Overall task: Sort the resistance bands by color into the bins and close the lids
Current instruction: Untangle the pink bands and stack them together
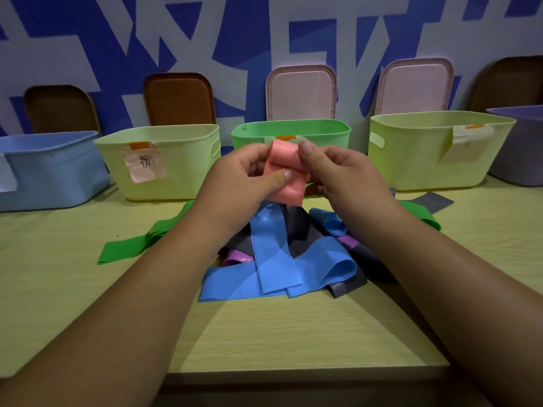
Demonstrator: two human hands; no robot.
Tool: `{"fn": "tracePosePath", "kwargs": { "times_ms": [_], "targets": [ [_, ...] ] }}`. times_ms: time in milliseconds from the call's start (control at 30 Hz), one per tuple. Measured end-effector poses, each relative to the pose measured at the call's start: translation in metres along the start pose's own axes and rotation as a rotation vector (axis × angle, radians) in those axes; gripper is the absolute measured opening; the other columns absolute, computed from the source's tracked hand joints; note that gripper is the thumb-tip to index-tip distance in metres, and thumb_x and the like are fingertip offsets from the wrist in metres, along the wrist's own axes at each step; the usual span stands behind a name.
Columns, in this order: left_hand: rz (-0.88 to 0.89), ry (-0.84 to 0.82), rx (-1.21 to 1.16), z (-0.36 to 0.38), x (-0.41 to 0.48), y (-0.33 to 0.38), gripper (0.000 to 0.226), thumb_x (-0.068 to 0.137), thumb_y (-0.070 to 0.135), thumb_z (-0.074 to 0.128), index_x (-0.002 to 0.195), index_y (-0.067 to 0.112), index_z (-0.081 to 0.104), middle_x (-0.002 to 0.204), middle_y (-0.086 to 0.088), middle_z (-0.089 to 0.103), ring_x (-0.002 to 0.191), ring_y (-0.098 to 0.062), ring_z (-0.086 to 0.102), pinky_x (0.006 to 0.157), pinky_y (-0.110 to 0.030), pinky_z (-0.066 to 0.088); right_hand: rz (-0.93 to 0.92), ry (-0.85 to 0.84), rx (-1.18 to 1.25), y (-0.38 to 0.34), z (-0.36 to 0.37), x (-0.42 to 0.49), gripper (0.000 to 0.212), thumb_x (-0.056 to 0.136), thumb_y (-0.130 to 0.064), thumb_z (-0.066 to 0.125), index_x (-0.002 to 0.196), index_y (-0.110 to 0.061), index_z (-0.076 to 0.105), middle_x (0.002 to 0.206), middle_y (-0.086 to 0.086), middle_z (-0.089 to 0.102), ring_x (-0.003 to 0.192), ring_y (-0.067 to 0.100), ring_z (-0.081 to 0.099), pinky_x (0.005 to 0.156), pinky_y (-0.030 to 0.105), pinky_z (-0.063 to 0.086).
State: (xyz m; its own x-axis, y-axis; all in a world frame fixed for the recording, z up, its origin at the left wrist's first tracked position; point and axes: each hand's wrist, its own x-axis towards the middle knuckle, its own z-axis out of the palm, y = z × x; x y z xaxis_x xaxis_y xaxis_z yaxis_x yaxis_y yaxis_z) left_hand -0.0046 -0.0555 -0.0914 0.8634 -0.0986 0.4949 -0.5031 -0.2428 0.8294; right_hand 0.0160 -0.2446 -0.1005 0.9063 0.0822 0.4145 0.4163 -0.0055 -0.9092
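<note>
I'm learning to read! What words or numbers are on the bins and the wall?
Pink label on the left yellow-green bin: dark handwriting, too blurred to read.
Curled label on the right yellow-green bin: no writing shows.
Wall: huge pale strokes, cropped, unreadable.
Nothing can be quoted.

The folded pink band [283, 174] is up above the pile of other bands [273, 259]. The bins [182, 171] stand open.

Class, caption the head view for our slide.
Left hand and right hand pinch a pink band over the pile.
</note>
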Motion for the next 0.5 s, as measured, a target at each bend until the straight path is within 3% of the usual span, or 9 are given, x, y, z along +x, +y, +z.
{"fn": "tracePosePath", "kwargs": {
  "times_ms": [200, 367, 500],
  "targets": [
    [-0.089, -0.030, -0.122, -0.0006, -0.0004, 0.0015, 0.044, 0.089, -0.001, 0.081, 0.129, 0.012, 0.070, 0.111, -0.008, 0.082, 0.107, -0.025, 0.079, 0.100, -0.048, 0.062, -0.028, -0.020, -0.005, 0.0038, -0.0019, 0.0012, 0.021, 0.099, -0.036, 0.078, 0.105, -0.016, 0.077, 0.100, 0.006, 0.078, 0.093, 0.026, 0.077, 0.089, 0.058, 0.065],
    [-0.131, -0.035, -0.221, -0.0009, -0.0013, 0.0060, 0.033, 0.094, 0.017, 0.080, 0.126, 0.011, 0.073, 0.113, -0.009, 0.081, 0.108, -0.027, 0.079, 0.094, -0.041, 0.064, -0.062, -0.033, -0.019, 0.0058, -0.0056, 0.0040, 0.023, 0.094, -0.031, 0.084, 0.111, -0.017, 0.076, 0.110, 0.007, 0.077, 0.104, 0.031, 0.077, 0.093, 0.055, 0.065],
    [-0.144, -0.017, -0.307, -0.0029, 0.0018, 0.0042, 0.037, 0.095, 0.016, 0.075, 0.130, 0.008, 0.070, 0.118, -0.013, 0.080, 0.110, -0.030, 0.078, 0.088, -0.035, 0.064, 0.007, -0.068, 0.273, 0.0009, -0.0021, 0.0045, 0.020, 0.095, -0.009, 0.078, 0.115, -0.005, 0.074, 0.109, 0.020, 0.075, 0.101, 0.030, 0.074, 0.096, 0.047, 0.063]
  ]
}}
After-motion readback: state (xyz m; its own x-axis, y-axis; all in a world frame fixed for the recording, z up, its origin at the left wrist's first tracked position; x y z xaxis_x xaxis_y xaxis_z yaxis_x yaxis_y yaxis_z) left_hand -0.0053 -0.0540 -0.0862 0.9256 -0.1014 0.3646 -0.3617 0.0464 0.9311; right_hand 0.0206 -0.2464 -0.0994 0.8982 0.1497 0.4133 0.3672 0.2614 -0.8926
